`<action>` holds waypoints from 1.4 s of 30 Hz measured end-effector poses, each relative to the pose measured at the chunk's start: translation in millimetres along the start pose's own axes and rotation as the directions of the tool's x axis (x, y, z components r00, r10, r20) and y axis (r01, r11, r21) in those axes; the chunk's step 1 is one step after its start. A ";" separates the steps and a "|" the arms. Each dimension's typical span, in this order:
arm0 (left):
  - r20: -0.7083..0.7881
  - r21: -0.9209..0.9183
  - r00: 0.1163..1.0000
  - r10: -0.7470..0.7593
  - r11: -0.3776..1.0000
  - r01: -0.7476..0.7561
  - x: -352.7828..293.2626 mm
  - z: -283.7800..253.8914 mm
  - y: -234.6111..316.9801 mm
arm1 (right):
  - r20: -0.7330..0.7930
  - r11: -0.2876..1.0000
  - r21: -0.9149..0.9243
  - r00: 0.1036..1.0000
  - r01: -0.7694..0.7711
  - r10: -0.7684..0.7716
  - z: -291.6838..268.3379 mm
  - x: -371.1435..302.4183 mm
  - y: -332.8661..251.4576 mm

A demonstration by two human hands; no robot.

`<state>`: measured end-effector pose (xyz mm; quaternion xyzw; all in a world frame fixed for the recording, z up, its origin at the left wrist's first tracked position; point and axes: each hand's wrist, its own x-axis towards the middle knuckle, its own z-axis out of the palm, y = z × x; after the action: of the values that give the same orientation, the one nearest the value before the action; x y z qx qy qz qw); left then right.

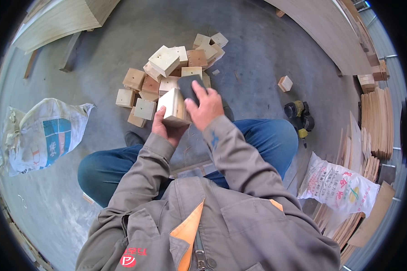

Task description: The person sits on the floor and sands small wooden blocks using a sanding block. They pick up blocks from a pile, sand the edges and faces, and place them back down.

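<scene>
Plainly, left grip (166,131) is clasping a wooden block (173,108)
Right grip (209,107) — half-curled — is holding a dark pad (186,86) beside it.

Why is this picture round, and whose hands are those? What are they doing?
No robot here! A person wears a camera on their head, looking down. Its wide fisheye lens makes the picture round and bends straight edges.

The bare hands are the person's own. The left hand holds a wooden block; the right hand holds a dark pad next to it.

On the grey floor lie a pile of blocks and a yellow-and-black tool.
</scene>
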<state>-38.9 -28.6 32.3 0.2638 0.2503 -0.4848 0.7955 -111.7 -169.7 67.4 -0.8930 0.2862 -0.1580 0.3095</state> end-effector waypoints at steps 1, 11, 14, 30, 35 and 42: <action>-0.004 0.040 1.000 0.000 0.999 0.000 -2.6 0.5 -2.2 | 0.022 0.999 0.002 0.999 -0.049 0.049 -0.9 9.2 7.8; 0.191 0.004 0.981 0.013 1.000 -0.014 13.1 -16.0 23.2 | 0.026 0.955 0.034 0.955 0.295 -0.296 -7.0 -69.8 -34.0; 0.081 0.004 0.995 0.055 0.998 -0.056 14.3 -13.6 12.1 | -0.038 0.976 0.008 0.976 0.216 -0.215 0.0 -39.8 -21.6; 0.110 -0.061 0.991 0.071 0.996 -0.065 21.6 -23.5 13.0 | -0.046 0.969 0.021 0.969 0.245 -0.244 4.7 -39.2 -24.3; 0.072 -0.014 0.997 -0.024 1.000 0.025 1.1 -2.8 -2.8 | 0.004 0.997 0.048 0.998 -0.061 0.060 7.4 30.1 24.5; 0.057 0.005 0.997 0.046 0.999 -0.046 18.9 -14.7 10.5 | 0.004 0.952 0.004 0.952 0.306 -0.306 -7.0 -55.3 -22.0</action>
<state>-23.9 -26.8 10.9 0.2580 0.2197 -0.4745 0.8124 -149.3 -125.1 81.1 -0.9263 0.1434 -0.2024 0.2836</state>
